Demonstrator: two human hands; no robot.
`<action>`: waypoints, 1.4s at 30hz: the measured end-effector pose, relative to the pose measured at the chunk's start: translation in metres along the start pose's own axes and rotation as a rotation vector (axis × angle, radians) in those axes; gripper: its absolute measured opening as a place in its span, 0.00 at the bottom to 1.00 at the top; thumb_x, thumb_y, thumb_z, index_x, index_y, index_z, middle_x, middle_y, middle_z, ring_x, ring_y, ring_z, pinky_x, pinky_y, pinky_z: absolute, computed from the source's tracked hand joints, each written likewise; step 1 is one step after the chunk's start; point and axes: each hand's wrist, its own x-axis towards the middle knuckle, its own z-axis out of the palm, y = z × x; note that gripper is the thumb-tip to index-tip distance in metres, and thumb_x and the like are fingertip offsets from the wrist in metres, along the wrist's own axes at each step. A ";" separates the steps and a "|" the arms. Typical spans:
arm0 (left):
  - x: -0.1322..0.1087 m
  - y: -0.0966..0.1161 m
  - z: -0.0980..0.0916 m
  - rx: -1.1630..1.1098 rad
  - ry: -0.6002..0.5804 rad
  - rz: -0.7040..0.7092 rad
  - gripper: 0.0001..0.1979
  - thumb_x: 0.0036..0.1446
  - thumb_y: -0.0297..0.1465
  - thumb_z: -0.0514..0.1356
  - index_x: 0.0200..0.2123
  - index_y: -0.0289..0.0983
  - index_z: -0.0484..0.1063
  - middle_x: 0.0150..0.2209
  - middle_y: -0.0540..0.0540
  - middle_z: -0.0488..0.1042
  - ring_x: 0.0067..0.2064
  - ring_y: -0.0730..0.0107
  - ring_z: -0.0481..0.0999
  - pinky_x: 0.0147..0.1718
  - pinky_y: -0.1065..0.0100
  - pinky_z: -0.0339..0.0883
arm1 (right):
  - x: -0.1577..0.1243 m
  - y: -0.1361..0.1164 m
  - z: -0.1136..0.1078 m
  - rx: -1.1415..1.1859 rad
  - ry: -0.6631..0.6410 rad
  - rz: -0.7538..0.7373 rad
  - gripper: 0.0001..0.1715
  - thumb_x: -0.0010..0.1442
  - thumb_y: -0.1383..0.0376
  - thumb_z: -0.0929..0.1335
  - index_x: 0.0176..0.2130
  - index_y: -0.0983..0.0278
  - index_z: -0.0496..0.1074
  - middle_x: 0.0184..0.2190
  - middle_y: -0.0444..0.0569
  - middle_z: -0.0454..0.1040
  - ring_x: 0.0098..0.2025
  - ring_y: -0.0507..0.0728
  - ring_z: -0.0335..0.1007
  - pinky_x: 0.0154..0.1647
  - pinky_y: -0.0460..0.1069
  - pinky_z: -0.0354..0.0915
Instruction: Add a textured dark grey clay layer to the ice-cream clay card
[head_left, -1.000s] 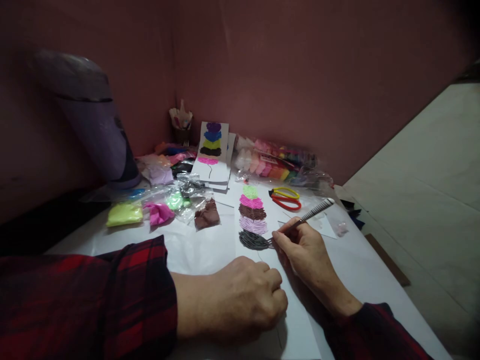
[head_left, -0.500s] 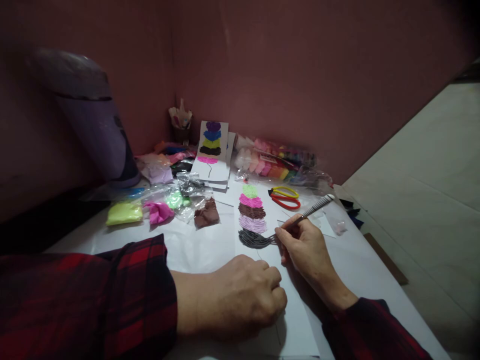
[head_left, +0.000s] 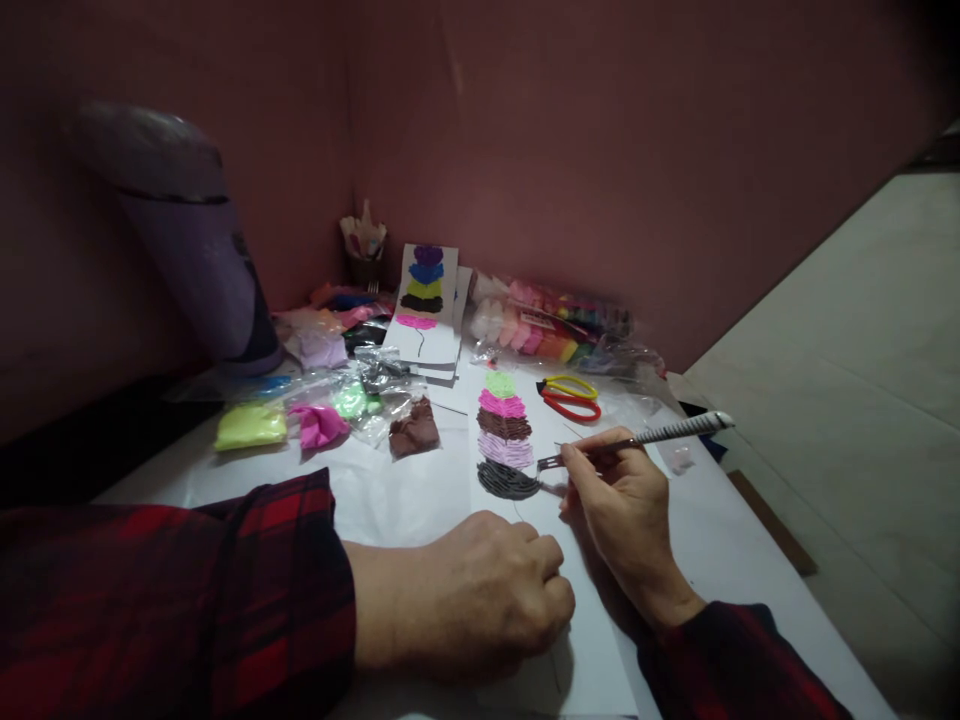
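My right hand (head_left: 619, 495) pinches a fork (head_left: 675, 430) with a striped handle, its tines at the right end of a dark grey clay piece (head_left: 507, 479). That piece lies lowest in a column on white paper (head_left: 592, 650), below lilac (head_left: 505, 449), brown (head_left: 504, 424), pink (head_left: 502, 403) and light green (head_left: 499, 383) clay pieces. My left hand (head_left: 487, 590) rests on the same paper below the grey piece, fingers curled under; what they hold, if anything, is hidden. A thin drawn line shows above and below it.
Yellow-and-red-handled scissors (head_left: 570, 397) lie right of the column. Bagged yellow (head_left: 251, 426), pink (head_left: 318, 426) and brown clay (head_left: 414, 428) sit at the left. Behind are a card with coloured clay (head_left: 424, 300), clay packs (head_left: 532, 320) and a tall purple container (head_left: 202, 240).
My right hand has turned the fork, its handle end moving right and down, and the tines have drawn back to the grey piece's right end. My left hand stays in place.
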 end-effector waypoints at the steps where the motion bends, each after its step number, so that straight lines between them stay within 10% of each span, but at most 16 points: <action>1: 0.000 0.000 0.003 0.009 0.025 0.004 0.02 0.53 0.24 0.57 0.31 0.33 0.69 0.30 0.45 0.71 0.28 0.65 0.71 0.18 0.64 0.60 | -0.002 -0.001 0.002 0.027 -0.031 0.009 0.13 0.55 0.59 0.72 0.31 0.61 0.64 0.19 0.38 0.68 0.12 0.49 0.63 0.11 0.45 0.61; 42: -0.001 0.000 0.004 0.005 0.001 -0.017 0.03 0.54 0.24 0.56 0.32 0.33 0.71 0.30 0.45 0.71 0.28 0.63 0.71 0.17 0.63 0.59 | 0.014 0.004 -0.001 -0.263 -0.116 -0.022 0.08 0.51 0.61 0.68 0.28 0.63 0.67 0.22 0.47 0.72 0.25 0.57 0.69 0.27 0.52 0.66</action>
